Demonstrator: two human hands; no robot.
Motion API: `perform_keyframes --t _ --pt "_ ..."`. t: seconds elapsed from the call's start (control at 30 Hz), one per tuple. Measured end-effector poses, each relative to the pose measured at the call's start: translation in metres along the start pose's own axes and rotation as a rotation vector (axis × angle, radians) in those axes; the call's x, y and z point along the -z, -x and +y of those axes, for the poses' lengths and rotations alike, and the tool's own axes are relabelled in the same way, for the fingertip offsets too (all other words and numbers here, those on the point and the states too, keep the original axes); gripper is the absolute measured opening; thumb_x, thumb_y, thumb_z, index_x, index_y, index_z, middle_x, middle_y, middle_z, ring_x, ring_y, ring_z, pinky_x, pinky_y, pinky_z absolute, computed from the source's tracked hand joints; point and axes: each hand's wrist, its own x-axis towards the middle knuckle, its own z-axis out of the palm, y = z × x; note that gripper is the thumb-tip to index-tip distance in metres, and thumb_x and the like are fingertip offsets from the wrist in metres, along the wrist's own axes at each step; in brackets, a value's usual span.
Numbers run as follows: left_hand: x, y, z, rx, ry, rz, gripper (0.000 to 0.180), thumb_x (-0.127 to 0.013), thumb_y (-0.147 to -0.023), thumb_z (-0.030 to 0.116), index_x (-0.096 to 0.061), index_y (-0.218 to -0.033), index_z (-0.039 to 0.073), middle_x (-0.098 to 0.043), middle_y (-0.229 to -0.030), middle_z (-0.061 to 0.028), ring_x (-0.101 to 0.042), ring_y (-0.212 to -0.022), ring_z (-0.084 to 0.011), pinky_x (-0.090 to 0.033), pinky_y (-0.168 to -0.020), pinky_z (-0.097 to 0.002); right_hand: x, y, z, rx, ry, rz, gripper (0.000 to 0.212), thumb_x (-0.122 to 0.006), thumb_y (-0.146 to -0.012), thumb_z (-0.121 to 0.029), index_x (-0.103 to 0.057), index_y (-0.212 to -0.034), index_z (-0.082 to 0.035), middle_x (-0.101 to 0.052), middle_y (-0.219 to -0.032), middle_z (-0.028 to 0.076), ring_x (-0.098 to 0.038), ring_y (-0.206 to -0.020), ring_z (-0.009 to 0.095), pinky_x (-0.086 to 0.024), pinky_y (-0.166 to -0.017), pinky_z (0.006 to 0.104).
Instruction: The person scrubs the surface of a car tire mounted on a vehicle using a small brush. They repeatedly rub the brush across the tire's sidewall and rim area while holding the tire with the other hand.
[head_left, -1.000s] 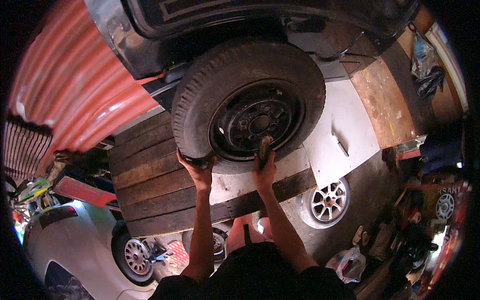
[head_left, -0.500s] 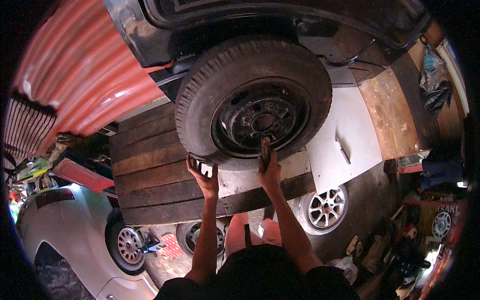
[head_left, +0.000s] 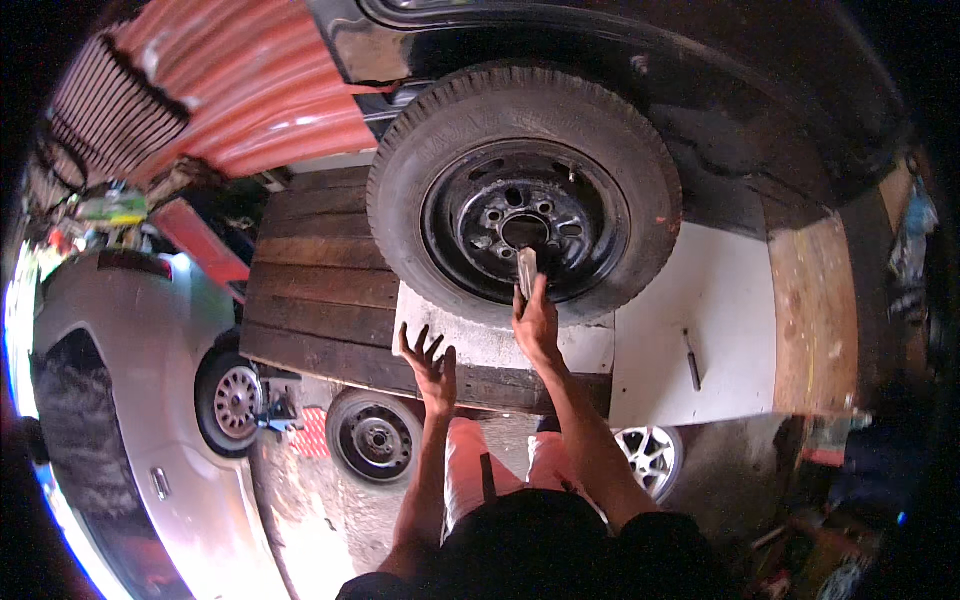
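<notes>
A tyre [head_left: 415,170] on a black steel wheel rim [head_left: 590,225] leans upright against the dark vehicle, its outer face toward me. My right hand [head_left: 536,325] is closed around a short, flat, pale piece [head_left: 527,270] whose tip reaches the lower part of the rim, just below the centre hole. Its exact kind I cannot make out. My left hand [head_left: 432,372] is apart from the tyre, below its lower left, with fingers spread and nothing in them.
The wheel rests on a white board [head_left: 720,300] over dark planks [head_left: 310,310]. A thin dark-handled tool [head_left: 692,365] lies to the right. Below are a loose wheel [head_left: 375,440] and a white-spoked wheel [head_left: 650,455]. A silver car [head_left: 190,400] stands at left.
My left hand has come off the tyre's lower edge and moved down, fingers spreading. My right hand keeps the pale piece by the rim. The view has shifted, and the wheel faces me more squarely.
</notes>
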Motion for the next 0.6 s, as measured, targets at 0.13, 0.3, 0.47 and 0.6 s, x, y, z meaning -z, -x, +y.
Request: perform_keyframes --t 0.13,0.3,0.47,0.6 --pt "-0.014 0.055 -0.014 0.071 0.043 0.136 0.088 -0.060 -0.087 -0.006 -0.012 -0.155 0.022 -0.041 -0.144 -0.0213 -0.056 -0.119 -0.0311 -0.052 -0.093 -0.0400 0.027 -0.010 -0.018 -0.024 -0.100 -0.158 0.032 -0.059 -0.098 -0.023 -0.039 -0.117 -0.008 -0.060 -0.069 0.028 -0.062 -0.064 0.050 -0.045 -0.049 0.0544" --pt "-0.035 0.096 -0.017 0.136 0.077 0.207 0.090 -0.061 -0.085 -0.006 -0.013 -0.156 0.023 -0.038 -0.146 -0.0193 -0.055 -0.119 -0.0308 -0.053 -0.090 -0.0380 0.016 -0.002 0.019 0.116 -0.020 -0.131 0.036 -0.057 -0.098 -0.026 -0.038 -0.124 -0.008 -0.062 -0.069 0.029 -0.063 -0.062 0.048 -0.047 -0.047 0.0530" --pt "-0.039 0.111 -0.024 0.114 0.027 0.271 0.087 -0.059 -0.086 -0.006 -0.013 -0.156 0.020 -0.037 -0.147 -0.0216 -0.057 -0.117 -0.0310 -0.053 -0.088 -0.0370 0.027 0.029 0.015 0.047 -0.112 -0.285 0.040 -0.055 -0.100 -0.028 -0.040 -0.127 -0.003 -0.062 -0.073 0.030 -0.063 -0.066 0.048 -0.048 -0.052 0.0513" --pt "-0.041 0.112 -0.024 0.126 0.015 0.277 0.085 -0.058 -0.087 -0.006 -0.013 -0.155 0.019 -0.035 -0.147 -0.0230 -0.058 -0.119 -0.0314 -0.053 -0.088 -0.0365 0.004 0.003 0.025 0.052 -0.056 -0.243 0.042 -0.049 -0.103 -0.028 -0.039 -0.124 0.008 -0.062 -0.074 0.030 -0.062 -0.067 0.048 -0.046 -0.052 0.0506"
